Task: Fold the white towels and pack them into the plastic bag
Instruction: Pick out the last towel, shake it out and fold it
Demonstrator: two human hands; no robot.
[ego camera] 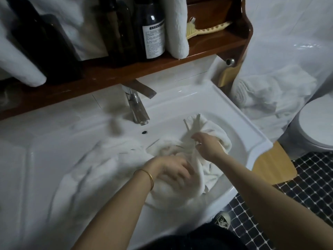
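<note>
Here — soft, rumpled white towel (213,129)

left hand (173,170) blurred, toilet (317,127) cut off

Left hand (172,171), right hand (207,146) on towel (215,129)

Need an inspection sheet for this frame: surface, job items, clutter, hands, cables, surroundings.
Surface: glossy white sink with a faucet at the back.
Job's things: white towel bunched in the basin. Crumpled white sheet on the counter to the left, towel or bag, too blurred to tell. Towel pile to the right, apparently under clear plastic.
Clutter: dark bottles, rolled towel and comb on the wooden shelf.
Hands: left hand on the white towel, grip blurred. Right hand pinches a fold of it.
Cables: nothing seen.
Surroundings: toilet on the right, dark mosaic floor.
</note>
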